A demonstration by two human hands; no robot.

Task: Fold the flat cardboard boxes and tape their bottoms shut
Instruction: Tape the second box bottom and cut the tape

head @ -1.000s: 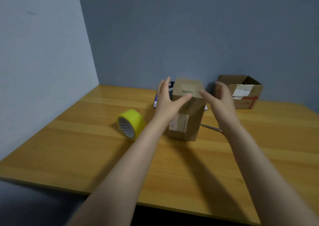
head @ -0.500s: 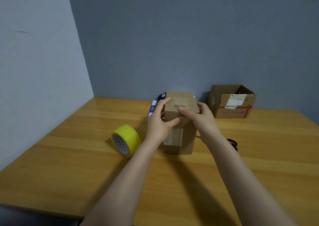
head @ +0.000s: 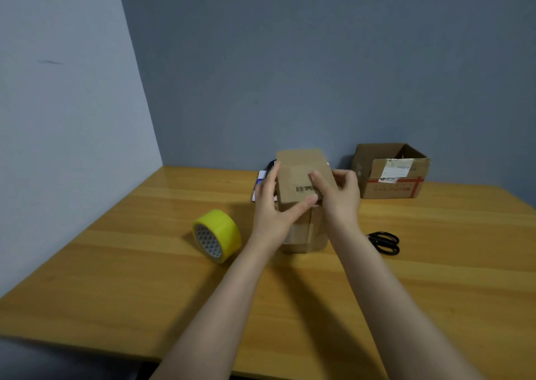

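- The small cardboard box (head: 301, 234) stands on end at centre frame on the table (head: 145, 278), with its long axis upright and its closing flaps up top, right between both hands.
- The left hand (head: 271, 208) clasps the box's left side, thumb stretched across the front just under the barcode.
- The right hand (head: 340, 194) grips from the right, fingers curled over the top flap (head: 301, 166), which tilts up at the back and is not yet flat.
- The yellow tape roll (head: 217, 234) sits on its edge just left of the box, nearer the left hand.
- The scissors (head: 384, 241) lie to the right, nearer the right hand.
- Likely call: the right hand pins the flaps while the left fetches the tape.
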